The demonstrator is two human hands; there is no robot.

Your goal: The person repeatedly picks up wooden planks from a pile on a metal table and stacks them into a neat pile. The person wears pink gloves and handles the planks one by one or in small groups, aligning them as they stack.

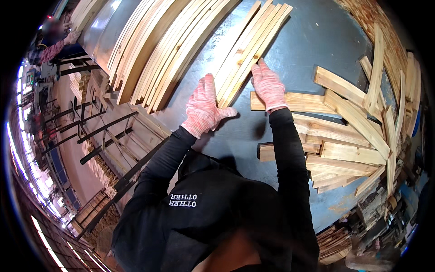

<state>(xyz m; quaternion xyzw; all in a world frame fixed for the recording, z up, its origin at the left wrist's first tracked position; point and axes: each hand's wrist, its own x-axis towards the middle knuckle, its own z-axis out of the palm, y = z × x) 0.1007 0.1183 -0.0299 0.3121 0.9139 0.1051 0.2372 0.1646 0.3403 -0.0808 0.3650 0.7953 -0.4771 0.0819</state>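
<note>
A small bundle of pale wooden strips (251, 50) lies on the metal table, running away from me between my gloved hands. My left hand (201, 106) is at the near left end of the bundle. Its fingers stretch along the strips' left side and its thumb points right, across their near ends. Along the right side rests my right hand (268, 86), its fingers extended forward with the tips against the outermost strip. Both gloves are pink and white. Neither hand is wrapped round a strip.
Two larger rows of wooden strips (181, 45) stand left of the bundle on the metal table (317, 41). Loose short boards (349, 131) pile up on the right, beside a chipboard panel (369, 22). At far left, another person (52, 41) is near black metal racks (108, 140).
</note>
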